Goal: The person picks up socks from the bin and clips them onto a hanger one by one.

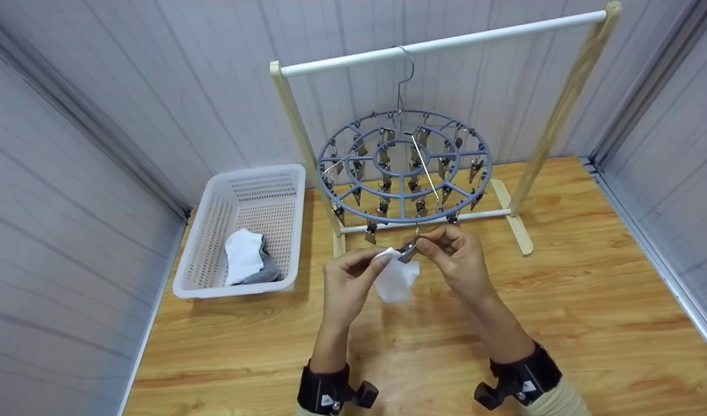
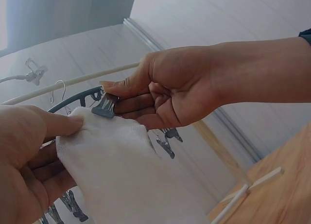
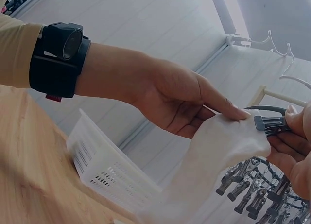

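Both pinch: left hand [image 1: 346, 286] white sock [image 1: 395, 283], right hand [image 1: 462, 264] clip [image 1: 408, 253] (strap labels [image 1: 528, 386] illegible).

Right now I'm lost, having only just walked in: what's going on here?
A person is working at a round hanger that hangs from a stand. The left hand pinches a white sock near its edge, and the right hand grips a clip at that same edge. Neither hand has let go yet. White and grey fabric lies in the basket.
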`<move>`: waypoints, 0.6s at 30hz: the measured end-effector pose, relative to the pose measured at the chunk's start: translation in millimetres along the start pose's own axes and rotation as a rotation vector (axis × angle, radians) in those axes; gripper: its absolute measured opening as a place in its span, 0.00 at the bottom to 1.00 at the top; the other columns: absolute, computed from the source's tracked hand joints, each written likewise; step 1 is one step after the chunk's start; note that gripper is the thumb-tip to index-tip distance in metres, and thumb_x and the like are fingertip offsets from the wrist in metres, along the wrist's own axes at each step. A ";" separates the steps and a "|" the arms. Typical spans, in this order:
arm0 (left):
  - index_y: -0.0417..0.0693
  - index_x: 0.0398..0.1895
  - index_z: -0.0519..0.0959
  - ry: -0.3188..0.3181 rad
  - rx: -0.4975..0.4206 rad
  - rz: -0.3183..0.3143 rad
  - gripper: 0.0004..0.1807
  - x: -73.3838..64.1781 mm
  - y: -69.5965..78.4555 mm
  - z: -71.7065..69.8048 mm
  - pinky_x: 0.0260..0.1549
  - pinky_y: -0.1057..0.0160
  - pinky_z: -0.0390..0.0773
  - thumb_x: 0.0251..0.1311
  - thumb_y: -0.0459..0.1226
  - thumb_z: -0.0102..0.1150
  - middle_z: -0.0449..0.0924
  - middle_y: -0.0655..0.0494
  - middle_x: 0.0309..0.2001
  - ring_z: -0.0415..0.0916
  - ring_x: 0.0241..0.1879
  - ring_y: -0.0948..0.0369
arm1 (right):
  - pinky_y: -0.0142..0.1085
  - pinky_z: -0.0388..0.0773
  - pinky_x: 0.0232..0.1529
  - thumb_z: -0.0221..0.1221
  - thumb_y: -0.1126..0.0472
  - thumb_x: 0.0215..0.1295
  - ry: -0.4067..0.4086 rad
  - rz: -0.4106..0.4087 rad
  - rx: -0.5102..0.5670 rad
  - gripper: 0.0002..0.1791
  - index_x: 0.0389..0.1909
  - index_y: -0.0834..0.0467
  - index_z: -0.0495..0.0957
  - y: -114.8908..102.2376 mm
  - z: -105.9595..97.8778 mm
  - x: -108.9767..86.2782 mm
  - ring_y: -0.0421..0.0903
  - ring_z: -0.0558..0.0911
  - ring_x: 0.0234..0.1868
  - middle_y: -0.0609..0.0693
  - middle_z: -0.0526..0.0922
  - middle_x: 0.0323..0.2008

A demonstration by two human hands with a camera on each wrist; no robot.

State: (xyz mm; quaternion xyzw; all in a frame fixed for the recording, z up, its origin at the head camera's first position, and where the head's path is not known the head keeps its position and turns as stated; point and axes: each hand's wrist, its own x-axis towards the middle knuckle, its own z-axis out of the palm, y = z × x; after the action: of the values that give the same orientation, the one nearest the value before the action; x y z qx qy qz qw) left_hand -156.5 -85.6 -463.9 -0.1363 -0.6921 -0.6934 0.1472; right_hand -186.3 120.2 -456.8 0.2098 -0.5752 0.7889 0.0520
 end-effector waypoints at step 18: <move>0.33 0.43 0.90 -0.014 -0.016 0.065 0.06 -0.2 1.2 0.6 0.34 0.68 0.84 0.64 0.26 0.71 0.91 0.45 0.40 0.87 0.36 0.59 | 0.45 0.86 0.53 0.64 0.75 0.70 -0.039 0.011 -0.022 0.06 0.41 0.77 0.80 -3.2 3.3 -2.3 0.52 0.91 0.43 0.67 0.89 0.40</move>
State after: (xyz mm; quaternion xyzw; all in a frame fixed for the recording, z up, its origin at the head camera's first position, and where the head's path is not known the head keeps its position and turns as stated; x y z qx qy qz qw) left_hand -155.9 -85.0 -462.9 -0.1647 -0.6827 -0.6928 0.1637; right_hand -182.3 118.5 -454.0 0.2214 -0.5860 0.7785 0.0386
